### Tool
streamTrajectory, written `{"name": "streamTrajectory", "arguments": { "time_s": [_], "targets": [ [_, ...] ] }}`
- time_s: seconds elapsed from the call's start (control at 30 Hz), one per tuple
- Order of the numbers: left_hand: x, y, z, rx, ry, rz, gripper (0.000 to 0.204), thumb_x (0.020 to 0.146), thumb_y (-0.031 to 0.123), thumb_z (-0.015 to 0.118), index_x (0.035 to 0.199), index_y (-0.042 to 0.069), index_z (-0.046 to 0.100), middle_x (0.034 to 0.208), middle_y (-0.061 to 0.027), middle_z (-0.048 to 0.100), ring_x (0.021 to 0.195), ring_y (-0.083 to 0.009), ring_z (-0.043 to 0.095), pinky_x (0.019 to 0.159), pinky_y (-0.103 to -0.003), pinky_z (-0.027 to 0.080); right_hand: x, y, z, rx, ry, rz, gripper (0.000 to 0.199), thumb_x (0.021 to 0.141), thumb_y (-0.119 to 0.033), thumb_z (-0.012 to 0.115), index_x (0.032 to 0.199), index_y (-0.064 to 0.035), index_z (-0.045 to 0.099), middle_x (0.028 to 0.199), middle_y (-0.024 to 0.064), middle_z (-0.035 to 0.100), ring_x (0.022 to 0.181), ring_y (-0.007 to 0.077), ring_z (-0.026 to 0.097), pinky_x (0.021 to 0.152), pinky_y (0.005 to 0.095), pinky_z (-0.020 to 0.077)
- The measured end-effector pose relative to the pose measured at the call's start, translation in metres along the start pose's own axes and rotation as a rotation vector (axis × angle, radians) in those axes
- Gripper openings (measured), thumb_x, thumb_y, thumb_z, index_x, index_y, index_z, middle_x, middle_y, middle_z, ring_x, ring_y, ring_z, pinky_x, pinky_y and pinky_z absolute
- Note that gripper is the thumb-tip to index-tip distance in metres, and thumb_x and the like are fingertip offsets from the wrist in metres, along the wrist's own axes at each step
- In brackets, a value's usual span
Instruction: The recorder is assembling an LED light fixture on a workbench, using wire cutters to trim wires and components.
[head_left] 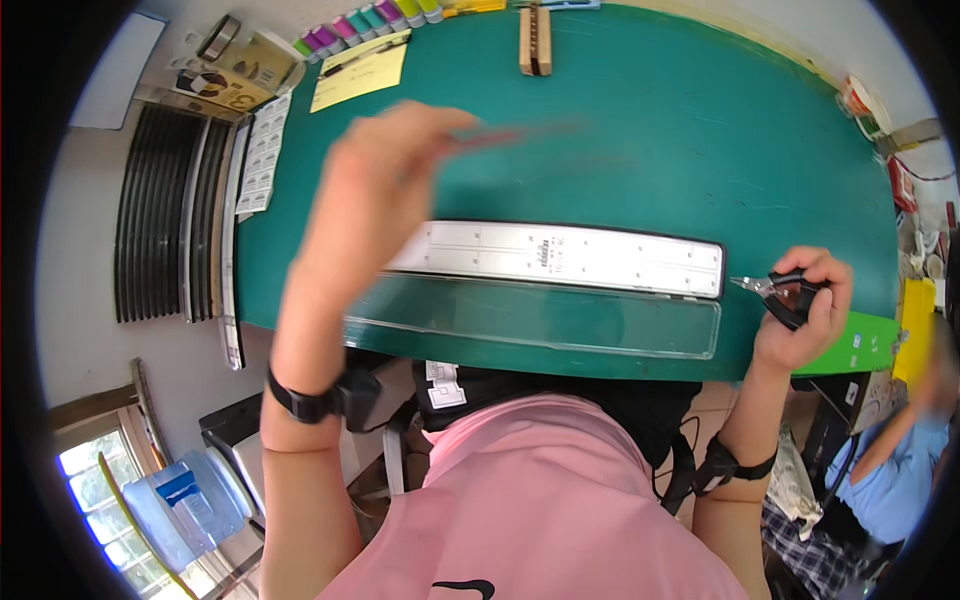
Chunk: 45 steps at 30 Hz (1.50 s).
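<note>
Raised over the left part of the green table mat [640, 90], my left hand [380, 175] is closed on a thin reddish tool [510, 132]. Motion smears this tool; it looks like tweezers. My right hand [815, 320], at the right end of a long case, grips small black-handled nippers [790, 295] whose metal jaws point left toward the case. The long, narrow case [620, 258] lies open with a white panel inside and small dark marks on it. Its clear lid [560, 320] is folded toward me along the table's front edge. My left forearm hides the case's left end.
Far left hold a yellow note [360, 75] with a pen, and a row of coloured bottles [370, 22]. A wooden block [535, 42] stands at the back. Black strips [160, 210] stack at left. A green board [855, 342] lies at right, near another person [900, 470].
</note>
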<state>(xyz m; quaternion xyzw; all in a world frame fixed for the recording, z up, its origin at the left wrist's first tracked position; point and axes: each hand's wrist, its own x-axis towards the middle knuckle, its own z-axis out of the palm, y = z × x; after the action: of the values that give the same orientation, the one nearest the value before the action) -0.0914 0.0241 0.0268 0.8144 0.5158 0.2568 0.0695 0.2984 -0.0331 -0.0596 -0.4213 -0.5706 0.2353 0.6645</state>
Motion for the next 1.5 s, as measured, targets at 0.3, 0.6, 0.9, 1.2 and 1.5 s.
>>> {"name": "streamTrajectory", "arguments": {
  "time_s": [0.3, 0.6, 0.9, 1.2, 1.5],
  "targets": [
    [0.03, -0.215, -0.053, 0.083, -0.117, -0.426, 0.025, 0.103, 0.008, 0.063, 0.124, 0.003, 0.074, 0.11, -0.0109, 0.076, 0.104, -0.0199, 0.069, 0.096, -0.033, 0.052, 0.002, 0.003, 0.001, -0.023, 0.014, 0.055, 0.031, 0.105, -0.032, 0.043, 0.103, -0.0016, 0.048, 0.093, 0.0216, 0.062, 0.079, 0.0194, 0.052, 0.069, 0.0299, 0.0418],
    [-0.02, -0.009, -0.013, 0.002, -0.046, 0.045, 0.022, 0.089, -0.003, 0.069, 0.11, 0.002, 0.073, 0.112, -0.014, 0.07, 0.107, -0.033, 0.066, 0.096, -0.041, 0.051, 0.01, -0.018, 0.013, 0.026, -0.001, 0.165, 0.024, 0.103, -0.024, 0.049, 0.105, 0.0, 0.05, 0.093, 0.0219, 0.065, 0.08, 0.019, 0.057, 0.075, 0.0315, 0.0474],
    [-0.046, 0.084, 0.069, -0.202, -0.239, 0.208, 0.047, 0.071, -0.002, 0.081, 0.117, 0.003, 0.075, 0.137, -0.0202, 0.063, 0.128, -0.0416, 0.059, 0.108, -0.059, 0.045, -0.005, -0.042, 0.06, 0.056, -0.269, 0.117, 0.02, 0.099, -0.018, 0.06, 0.101, 0.0016, 0.055, 0.089, 0.0159, 0.066, 0.074, 0.0169, 0.057, 0.063, 0.0283, 0.0458],
    [-0.048, 0.076, 0.085, -0.198, -0.207, 0.203, 0.044, 0.073, -0.004, 0.08, 0.116, 0.001, 0.075, 0.138, -0.0204, 0.063, 0.127, -0.0417, 0.06, 0.103, -0.05, 0.051, -0.01, -0.033, 0.063, 0.042, -0.348, 0.03, 0.017, 0.096, -0.016, 0.063, 0.098, 0.0005, 0.058, 0.084, 0.0158, 0.067, 0.068, 0.0178, 0.055, 0.058, 0.0274, 0.0446],
    [-0.045, 0.073, 0.089, -0.172, -0.191, 0.224, 0.041, 0.075, -0.002, 0.078, 0.115, 0.004, 0.077, 0.137, -0.0191, 0.064, 0.125, -0.0398, 0.061, 0.102, -0.048, 0.05, -0.011, -0.037, 0.062, -0.153, -0.447, 0.017, 0.029, 0.111, -0.03, 0.043, 0.101, -0.0033, 0.045, 0.093, 0.0212, 0.066, 0.069, 0.0136, 0.049, 0.063, 0.027, 0.0413]
  ]
}}
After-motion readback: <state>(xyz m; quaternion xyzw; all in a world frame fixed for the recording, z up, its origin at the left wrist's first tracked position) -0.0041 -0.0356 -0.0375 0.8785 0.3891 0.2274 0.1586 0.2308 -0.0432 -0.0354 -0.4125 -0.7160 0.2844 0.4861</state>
